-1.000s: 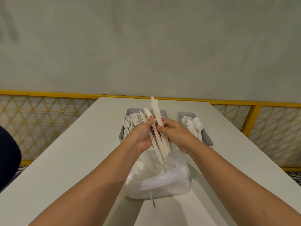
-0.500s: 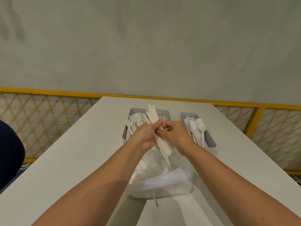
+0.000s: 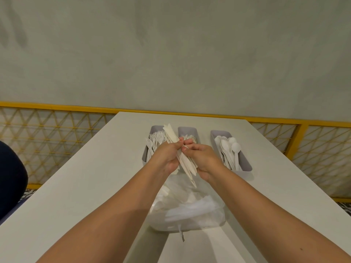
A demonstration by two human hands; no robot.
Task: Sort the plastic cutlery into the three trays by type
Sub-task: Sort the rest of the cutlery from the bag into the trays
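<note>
A: Gripping a bundle of knives [image 3: 183, 158], are both hands working together?

B: Yes. The left hand [image 3: 167, 156] is closing around the middle of the bundle, and the right hand [image 3: 202, 158] is pinching it from the other side, fingertips meeting just above the middle tray [image 3: 187, 130]. The blades are fanning up past the fork tray [image 3: 147, 156], left of the middle tray, and the handles are pointing down toward the plastic bag [image 3: 187, 211].

A: How are they likely handling?

B: Very light, I'm guessing, and thin, stiff with a little spring. Smooth plastic stacked flat is probably sliding easily, so the bundle is wanting to splay. Squeezing it mid-length, as now, is looking like the safest hold; pinching one end would be letting the rest fan out.

A: And the other cutlery?

B: Forks [image 3: 154, 142] are lying in the fork tray, spoons [image 3: 230, 150] in the spoon tray [image 3: 245, 164] to the right of the middle tray. More pale pieces are showing through the bag, nearer the person than the middle tray; what types they are I can't tell.

A: What is everything sitting on?

B: A smooth white table [image 3: 85, 177], hard and probably slick. Beyond the middle tray a yellow railing [image 3: 57, 108] with lattice panels is running under a plain grey wall [image 3: 171, 54], and far left of the middle tray something dark [image 3: 11, 177] is edging into view
</note>
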